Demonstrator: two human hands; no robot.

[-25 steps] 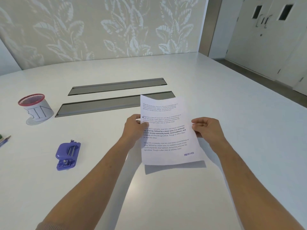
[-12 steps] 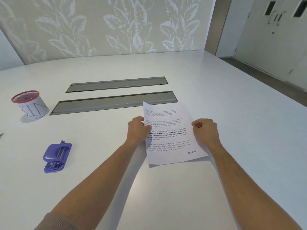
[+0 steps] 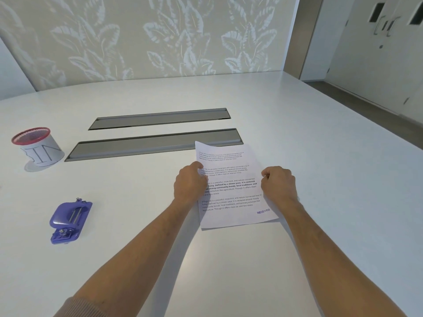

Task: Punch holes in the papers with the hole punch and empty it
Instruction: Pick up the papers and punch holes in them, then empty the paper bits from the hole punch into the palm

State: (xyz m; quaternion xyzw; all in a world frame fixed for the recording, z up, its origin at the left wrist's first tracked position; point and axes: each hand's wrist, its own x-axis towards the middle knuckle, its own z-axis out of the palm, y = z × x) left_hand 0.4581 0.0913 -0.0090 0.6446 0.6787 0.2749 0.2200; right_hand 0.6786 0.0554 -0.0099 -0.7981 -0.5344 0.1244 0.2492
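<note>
Both hands grip the printed papers (image 3: 231,191) by the side edges, the left hand (image 3: 190,184) pinching the left margin and the right hand (image 3: 278,183) curled on the right margin, with the sheets' lower edge at the white table (image 3: 320,156). The purple hole punch (image 3: 68,221) lies well apart to the left. Farther left stands a red-rimmed mesh cup (image 3: 37,146) labelled "BIN"; its contents cannot be made out.

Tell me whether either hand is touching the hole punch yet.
Apart. The head view shows the left hand and right hand both gripping the paper, with bare table between them and the purple hole punch.
</note>
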